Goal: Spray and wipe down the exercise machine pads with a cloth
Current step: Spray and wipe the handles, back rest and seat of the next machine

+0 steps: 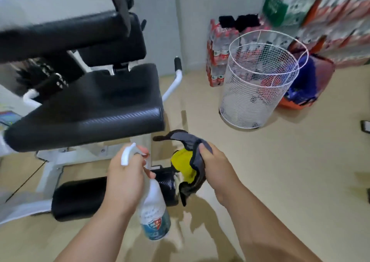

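Gripping white spray bottle (154, 211) by the neck with left hand (126, 173), fingers curled round it, one fingertip up by the trigger. Held nozzle-up, body tilted down and to the right, blue label near the base, overlapping the lower roller pad (78, 197) in view. Clutching bunched cloth (186, 161) in right hand (214, 165), thumb pressed on top. Grey outer face, yellow inner face, loose tail drooping below the fist. Just right of the bottle, below the front right corner of the seat pad (90, 105) and apart from it, overlapping the roller pad's right end in view. Above the seat: black back pad (70, 33), blurred. Under the seat: white frame (50, 169) on pale floor (280, 161). Off right, well apart from the machine: white wire basket (258, 81) upright, orange-and-blue bag (308, 85) just behind it, shrink-wrapped water bottle packs (218, 49) by the wall. Motion blur throughout; can't read the label text.
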